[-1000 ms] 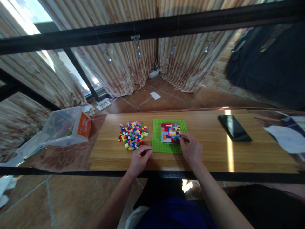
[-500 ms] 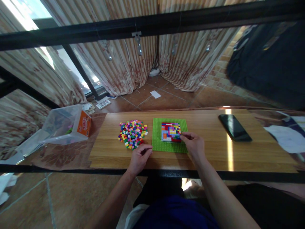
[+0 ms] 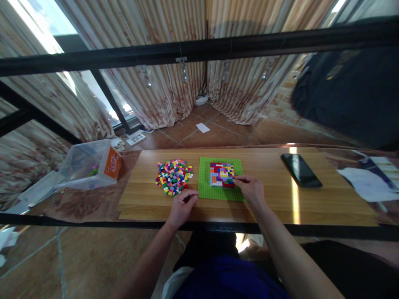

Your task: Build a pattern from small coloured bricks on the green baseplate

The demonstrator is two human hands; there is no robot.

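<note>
Right hand [image 3: 251, 190] on green baseplate [image 3: 205, 189], fingertips pinched at the edge of the brick mosaic [image 3: 222, 174]. Left hand [image 3: 182, 205] half-curled just left of baseplate. Contents of either hand cannot be determined.

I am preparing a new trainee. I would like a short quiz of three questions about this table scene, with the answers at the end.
1. True or false: the dark phone lies on the green baseplate.
2. The fingertips of the right hand touch the brick mosaic at its: A) right edge, B) left edge, C) far edge.
3. Fill in the word: the pile of loose bricks lies to the ___ of the green baseplate.

Key: 1 false, the phone lies apart on the wooden board, to the right; 2 A; 3 left.
</note>
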